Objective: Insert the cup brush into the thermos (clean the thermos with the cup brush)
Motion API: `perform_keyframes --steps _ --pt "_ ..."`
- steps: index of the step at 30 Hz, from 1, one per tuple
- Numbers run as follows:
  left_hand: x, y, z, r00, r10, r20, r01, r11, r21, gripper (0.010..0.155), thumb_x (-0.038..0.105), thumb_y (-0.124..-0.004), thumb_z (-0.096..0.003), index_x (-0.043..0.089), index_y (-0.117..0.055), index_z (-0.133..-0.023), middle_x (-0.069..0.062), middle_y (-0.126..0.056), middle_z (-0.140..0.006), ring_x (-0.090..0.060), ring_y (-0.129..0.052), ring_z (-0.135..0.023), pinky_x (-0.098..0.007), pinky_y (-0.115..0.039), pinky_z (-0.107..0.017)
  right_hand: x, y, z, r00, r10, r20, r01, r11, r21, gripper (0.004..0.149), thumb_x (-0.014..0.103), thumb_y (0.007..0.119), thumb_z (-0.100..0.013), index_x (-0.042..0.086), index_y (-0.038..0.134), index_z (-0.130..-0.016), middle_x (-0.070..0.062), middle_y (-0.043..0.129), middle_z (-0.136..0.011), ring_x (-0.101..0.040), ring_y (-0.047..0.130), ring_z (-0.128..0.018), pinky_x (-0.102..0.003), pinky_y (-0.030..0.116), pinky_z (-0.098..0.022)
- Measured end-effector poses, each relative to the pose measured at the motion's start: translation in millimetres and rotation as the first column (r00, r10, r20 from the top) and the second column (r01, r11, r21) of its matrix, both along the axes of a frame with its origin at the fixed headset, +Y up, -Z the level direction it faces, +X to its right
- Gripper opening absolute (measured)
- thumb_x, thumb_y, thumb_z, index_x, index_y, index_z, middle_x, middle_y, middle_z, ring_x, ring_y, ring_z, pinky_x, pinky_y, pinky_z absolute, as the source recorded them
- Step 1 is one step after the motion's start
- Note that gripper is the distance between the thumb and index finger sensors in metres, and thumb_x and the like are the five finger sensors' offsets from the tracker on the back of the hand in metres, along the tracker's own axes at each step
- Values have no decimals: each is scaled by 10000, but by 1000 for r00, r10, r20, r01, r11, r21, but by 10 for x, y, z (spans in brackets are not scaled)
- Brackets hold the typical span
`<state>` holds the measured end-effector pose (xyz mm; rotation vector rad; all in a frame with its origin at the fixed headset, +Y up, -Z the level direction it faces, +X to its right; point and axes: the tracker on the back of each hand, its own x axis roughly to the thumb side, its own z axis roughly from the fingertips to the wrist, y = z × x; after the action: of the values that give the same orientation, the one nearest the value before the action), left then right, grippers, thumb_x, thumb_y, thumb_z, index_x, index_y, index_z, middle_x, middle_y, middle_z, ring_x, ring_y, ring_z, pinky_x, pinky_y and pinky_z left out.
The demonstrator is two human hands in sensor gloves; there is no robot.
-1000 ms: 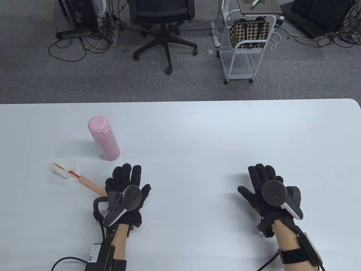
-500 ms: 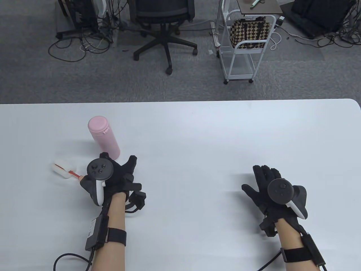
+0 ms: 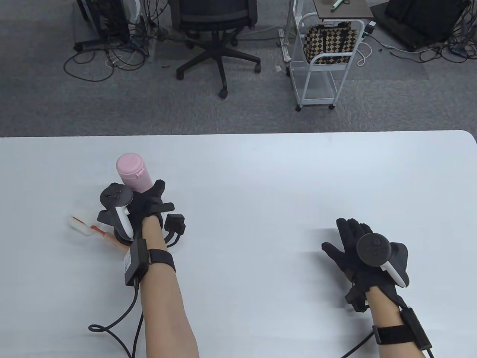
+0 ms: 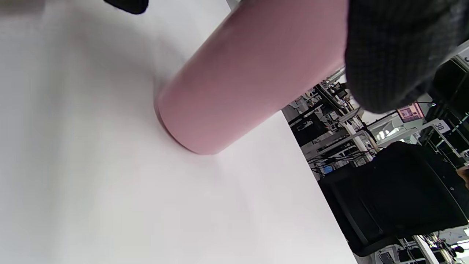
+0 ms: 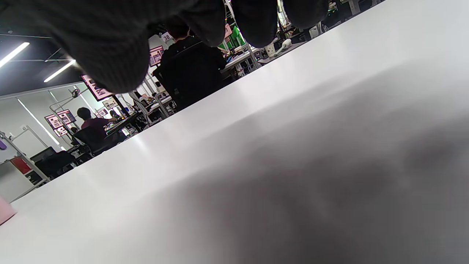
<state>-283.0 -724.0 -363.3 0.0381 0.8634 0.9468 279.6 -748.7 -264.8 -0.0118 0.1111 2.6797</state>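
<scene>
Now left hand [image 3: 143,203] touches thermos [image 3: 131,169]; right hand [image 3: 354,246] flat.

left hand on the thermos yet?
Cannot tell. In the table view the left hand overlaps the thermos; the left wrist view shows glove fabric against its body, but no clear contact or gap.

My left hand [image 3: 145,203] reaches far-left, fingers spread, arm outstretched | my right hand [image 3: 354,244] rests near-right, palm down, fingers loosely extended.

Thermos [image 3: 132,176] upright on table [image 3: 261,179], cup brush [image 3: 86,226] lying front-left of it.
</scene>
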Motion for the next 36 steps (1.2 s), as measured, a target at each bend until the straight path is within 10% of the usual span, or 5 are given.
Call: perform_keyframes --steps 8,20,28,36 --pt "-122 -62 -79 991 -111 -81 114 993 36 1020 474 -990 -332 312 -340 -1101 44 -357 -1231 -343 -320 -1155 -574 -543 -774 29 -34 -23 1000 -8 7 8 1000 -25 829 642 750 -568 208 406 -1185 -216 391 -1218 -557 355 -1098 -729 330 -703" --pt "96 185 -12 982 -106 157 75 979 191 1068 456 -1029 -283 244 -372 -1098 -63 -533 -1174 -335 -634 -1088 -527 -648 -736 21 -28 -15 1000 -13 3 13 1000 -21 836 644 750 -565 204 404 -1185 -218 393 -1216 -558 355 -1096 -728 335 -702" --pt "616 592 440 914 -93 395 -73 919 387 1075 495 -1013 -285 215 -372 -1102 -162 -537 -1148 -404 -634 -1072 -555 -638 -719 6 -37 -9 1000 -9 -5 9 1000 -13 834 644 749 -565 205 404 -1184 -216 392 -1216 -558 354 -1095 -727 336 -703" --pt "1012 442 1021 895 -101 434 -140 861 490 1061 609 -962 -280 251 -394 -1101 -147 -558 -1140 -406 -647 -1064 -584 -618 -713 27 -75 5 1000 -16 8 17 1000 -20 835 646 747 -562 207 403 -1183 -216 392 -1216 -560 351 -1095 -728 334 -702"
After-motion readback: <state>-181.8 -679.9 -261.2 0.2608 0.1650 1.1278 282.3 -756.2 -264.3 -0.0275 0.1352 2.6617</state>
